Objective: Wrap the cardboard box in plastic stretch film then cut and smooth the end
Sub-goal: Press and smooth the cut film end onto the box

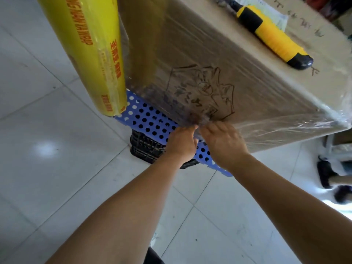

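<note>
Glossy white floor tiles (57, 168) underlie the film-wrapped cardboard box (209, 77); left hand (182, 142) and right hand (222, 143) pinch crinkled film (198, 121).

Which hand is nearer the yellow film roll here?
Left. The left hand pinches film at the box's lower edge, below and right of the film roll; the right hand sits just beyond it, farther right.

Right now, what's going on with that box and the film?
A person is wrapping a cardboard box in stretch film; film already covers the near side. Both hands, left hand and right hand, pinch the film at the box's lower edge, seemingly tearing or pulling it. The yellow film roll hangs beside the box, held by neither hand. A yellow utility knife lies on top. The box sits on a blue perforated stool.
</note>
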### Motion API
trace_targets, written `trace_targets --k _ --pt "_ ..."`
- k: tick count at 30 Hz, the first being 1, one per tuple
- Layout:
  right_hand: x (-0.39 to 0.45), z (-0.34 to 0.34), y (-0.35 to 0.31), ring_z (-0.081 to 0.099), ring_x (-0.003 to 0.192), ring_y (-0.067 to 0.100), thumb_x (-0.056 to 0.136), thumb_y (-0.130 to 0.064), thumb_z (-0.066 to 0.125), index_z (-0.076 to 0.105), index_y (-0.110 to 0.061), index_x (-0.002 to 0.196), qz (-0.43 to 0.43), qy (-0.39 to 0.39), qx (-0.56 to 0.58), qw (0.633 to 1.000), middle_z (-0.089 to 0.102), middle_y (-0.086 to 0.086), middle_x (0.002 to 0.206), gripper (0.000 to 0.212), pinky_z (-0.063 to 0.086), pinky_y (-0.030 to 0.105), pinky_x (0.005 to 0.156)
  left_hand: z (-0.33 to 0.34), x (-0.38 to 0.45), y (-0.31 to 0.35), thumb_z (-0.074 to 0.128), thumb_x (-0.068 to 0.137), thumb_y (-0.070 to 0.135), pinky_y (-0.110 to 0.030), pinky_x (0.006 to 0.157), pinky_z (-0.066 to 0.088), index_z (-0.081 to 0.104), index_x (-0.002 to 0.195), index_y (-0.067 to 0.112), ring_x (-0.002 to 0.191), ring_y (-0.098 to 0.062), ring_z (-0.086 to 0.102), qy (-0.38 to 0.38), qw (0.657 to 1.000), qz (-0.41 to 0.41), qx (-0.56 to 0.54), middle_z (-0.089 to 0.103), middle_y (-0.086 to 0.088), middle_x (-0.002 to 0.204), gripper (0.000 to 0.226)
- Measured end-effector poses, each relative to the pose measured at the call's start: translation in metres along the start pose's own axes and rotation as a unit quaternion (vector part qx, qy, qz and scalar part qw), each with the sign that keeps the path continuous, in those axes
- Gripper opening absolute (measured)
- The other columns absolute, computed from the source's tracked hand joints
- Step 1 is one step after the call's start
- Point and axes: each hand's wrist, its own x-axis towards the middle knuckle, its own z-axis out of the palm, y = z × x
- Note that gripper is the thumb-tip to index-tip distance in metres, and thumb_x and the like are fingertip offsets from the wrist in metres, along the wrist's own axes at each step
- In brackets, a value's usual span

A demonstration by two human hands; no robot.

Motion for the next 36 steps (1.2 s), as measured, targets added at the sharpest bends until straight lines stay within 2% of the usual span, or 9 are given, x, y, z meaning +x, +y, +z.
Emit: trace_targets --k 4,8,14,19,21,23,26,32,36 --pt "0.000 0.005 0.002 0.066 0.077 0.025 0.046 0.000 0.072 0.072 -0.013 0.090 0.000 0.012 -0.004 1.000 0.069 0.004 0.085 0.045 0.053 0.031 0.077 0.012 0.009 -0.002 0.055 0.089 0.027 -0.034 0.087 0.034 0.063 0.099 0.021 0.103 -0.023 0.052 0.020 1.000 -0.016 0.003 0.068 0.001 0.098 0.015" --pt "0.002 0.005 0.004 0.064 0.075 0.027 0.043 0.006 0.073 0.070 -0.010 0.094 0.021 0.009 0.006 1.000 0.067 0.005 0.082 0.054 0.052 0.033 0.075 0.003 0.001 -0.008 0.054 0.089 0.023 -0.035 0.075 0.045 0.067 0.082 0.017 0.085 -0.025 0.055 0.075 0.994 -0.024 -0.076 0.069 -0.003 0.078 0.016" --pt "0.008 -0.001 -0.001 0.062 0.070 0.029 0.041 0.007 0.076 0.070 -0.008 0.092 0.046 -0.028 0.010 0.998 0.067 0.008 0.080 0.053 0.052 0.032 0.068 -0.022 -0.013 -0.021 0.043 0.095 0.018 -0.035 0.068 0.040 0.061 0.093 0.010 0.097 -0.024 0.048 0.065 0.995 -0.023 -0.078 0.065 -0.007 0.090 0.020" --pt "0.006 -0.001 0.000 0.064 0.077 0.029 0.049 0.007 0.074 0.071 -0.009 0.098 0.051 -0.037 0.020 0.998 0.069 0.008 0.085 0.052 0.054 0.035 0.073 0.006 0.001 -0.009 0.052 0.090 0.029 -0.042 0.094 0.043 0.046 0.132 0.019 0.118 -0.027 0.045 -0.087 0.993 -0.025 -0.077 0.058 -0.006 0.125 0.044" --pt "0.005 0.000 0.002 0.065 0.073 0.029 0.047 0.006 0.074 0.072 -0.008 0.093 0.047 -0.024 0.024 0.998 0.069 0.008 0.081 0.048 0.055 0.035 0.070 0.021 0.006 -0.006 0.054 0.087 0.032 -0.042 0.094 0.042 0.050 0.125 0.022 0.115 -0.027 0.049 -0.097 0.992 -0.021 -0.073 0.062 -0.004 0.120 0.039" --pt "0.003 -0.001 0.003 0.065 0.068 0.028 0.043 0.005 0.077 0.072 -0.010 0.088 0.041 -0.020 0.024 0.999 0.068 0.006 0.075 0.047 0.056 0.033 0.065 0.024 0.007 -0.004 0.052 0.087 0.027 -0.040 0.084 0.046 0.063 0.102 0.021 0.099 -0.027 0.056 -0.055 0.994 -0.021 -0.097 0.069 -0.004 0.096 0.020" --pt "0.001 -0.001 0.004 0.065 0.075 0.026 0.047 0.003 0.080 0.071 -0.012 0.096 0.046 -0.051 0.017 0.998 0.069 0.004 0.080 0.052 0.055 0.033 0.070 0.017 0.003 -0.008 0.052 0.086 0.023 -0.039 0.073 0.050 0.069 0.080 0.019 0.082 -0.025 0.059 0.009 0.993 -0.013 -0.120 0.069 -0.002 0.076 0.019" --pt "0.004 -0.011 0.002 0.061 0.061 0.025 0.045 0.008 0.059 0.072 -0.010 0.083 0.020 -0.061 -0.029 0.998 0.064 0.003 0.065 0.044 0.051 0.029 0.058 0.010 0.000 -0.015 0.048 0.091 0.020 -0.034 0.075 0.046 0.058 0.098 0.013 0.096 -0.021 0.053 -0.026 0.992 -0.013 -0.119 0.059 -0.004 0.104 0.014" --pt "0.012 -0.011 0.003 0.056 0.051 0.018 0.031 -0.006 0.080 0.066 -0.021 0.053 -0.009 -0.156 -0.091 0.984 0.060 -0.005 0.054 0.030 0.041 0.022 0.051 0.025 0.001 0.006 0.067 0.078 0.028 -0.036 0.079 0.050 0.057 0.101 0.015 0.097 -0.022 0.058 -0.085 0.986 0.029 -0.138 0.063 -0.005 0.104 0.028"
